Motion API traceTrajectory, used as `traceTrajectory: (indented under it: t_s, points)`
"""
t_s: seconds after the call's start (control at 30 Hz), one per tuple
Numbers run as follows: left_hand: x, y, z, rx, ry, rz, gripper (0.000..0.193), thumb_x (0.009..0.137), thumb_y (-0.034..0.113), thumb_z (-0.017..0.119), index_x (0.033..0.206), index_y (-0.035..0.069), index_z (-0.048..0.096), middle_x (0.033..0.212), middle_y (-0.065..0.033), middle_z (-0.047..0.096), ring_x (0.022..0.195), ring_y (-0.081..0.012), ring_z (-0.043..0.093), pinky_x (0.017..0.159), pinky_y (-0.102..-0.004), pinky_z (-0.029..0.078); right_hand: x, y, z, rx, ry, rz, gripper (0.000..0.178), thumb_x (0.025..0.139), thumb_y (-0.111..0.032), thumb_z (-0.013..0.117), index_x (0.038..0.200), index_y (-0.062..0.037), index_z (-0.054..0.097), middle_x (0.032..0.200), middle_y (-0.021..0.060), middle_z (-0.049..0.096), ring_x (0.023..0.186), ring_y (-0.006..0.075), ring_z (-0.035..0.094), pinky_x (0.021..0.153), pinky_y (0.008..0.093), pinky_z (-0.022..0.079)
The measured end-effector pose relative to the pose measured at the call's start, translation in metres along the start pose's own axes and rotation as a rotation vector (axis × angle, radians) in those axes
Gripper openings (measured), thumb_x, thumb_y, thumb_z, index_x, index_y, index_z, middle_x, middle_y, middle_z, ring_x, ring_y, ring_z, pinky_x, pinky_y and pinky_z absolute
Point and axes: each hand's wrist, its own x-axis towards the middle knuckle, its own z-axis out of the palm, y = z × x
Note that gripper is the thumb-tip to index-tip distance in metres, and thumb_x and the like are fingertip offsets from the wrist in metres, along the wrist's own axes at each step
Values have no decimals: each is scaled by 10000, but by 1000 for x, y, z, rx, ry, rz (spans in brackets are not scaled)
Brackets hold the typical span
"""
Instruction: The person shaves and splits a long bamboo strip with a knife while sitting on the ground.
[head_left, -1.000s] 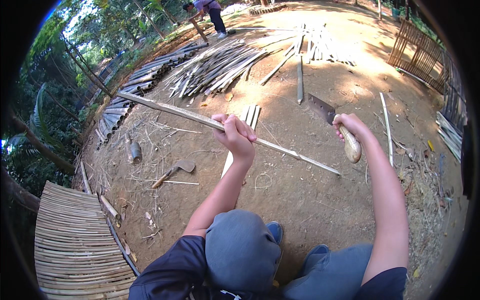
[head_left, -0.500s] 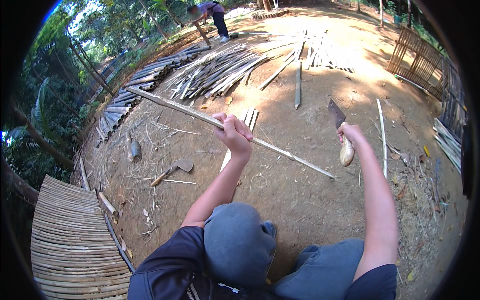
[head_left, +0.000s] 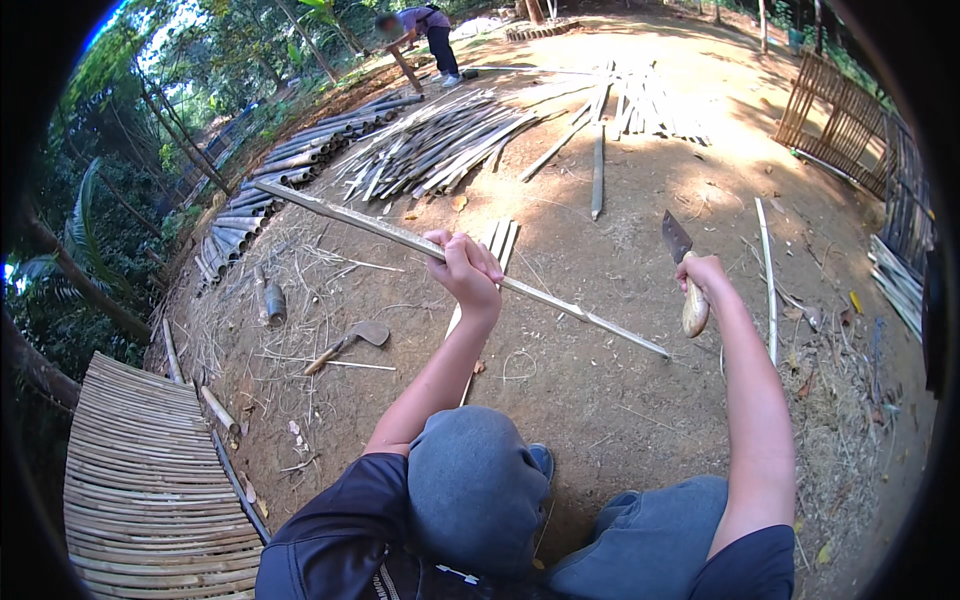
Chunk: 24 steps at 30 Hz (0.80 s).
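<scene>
My left hand (head_left: 466,270) is closed around a long split bamboo strip (head_left: 350,216), which slants from the upper left down to the right. The strip is held out in front of my knees, and its lower right end stops short of my other hand. My right hand (head_left: 706,277) grips a broad-bladed knife (head_left: 676,238) by its thick, pale wooden handle. The dark blade points up and away, apart from the strip. Behind my left hand, a few pale bamboo strips (head_left: 500,238) lie on the ground.
A hooked tool (head_left: 370,333) with a wooden handle and a dark bottle-like object (head_left: 274,302) lie to the left. Nearer is a bamboo slat platform (head_left: 150,480). Farther off are a pile of split bamboo (head_left: 440,145), bamboo poles (head_left: 290,160) and a bending person (head_left: 436,40).
The knife in my right hand has shifted slightly right and down. My left hand and the bamboo strip have stayed nearly in place.
</scene>
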Motion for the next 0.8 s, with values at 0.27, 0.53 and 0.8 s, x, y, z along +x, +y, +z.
traceTrajectory:
  t_s: [0.27,0.53,0.8]
  points:
    - [2,1,3,-51,22,7,130,934,60,413,871,120,317,470,3,301,306,-113,291,276,-278,303,-4,-2,4,39,25,-40,46,683,32,634,668,51,595,597,111,596,464,196,585,453,345,481]
    - [0,-1,-1,-55,27,0,129,933,51,417,888,119,317,475,2,297,311,-112,284,280,-275,301,-5,-2,8,69,-15,-72,53,697,13,635,672,46,603,601,102,599,470,176,588,437,330,480]
    - [-1,-1,-2,-9,34,-18,157,937,101,434,832,155,330,505,7,302,336,-108,273,301,-268,294,-19,-15,21,-8,-26,-161,90,710,-30,641,653,28,603,581,87,596,454,167,569,423,317,461]
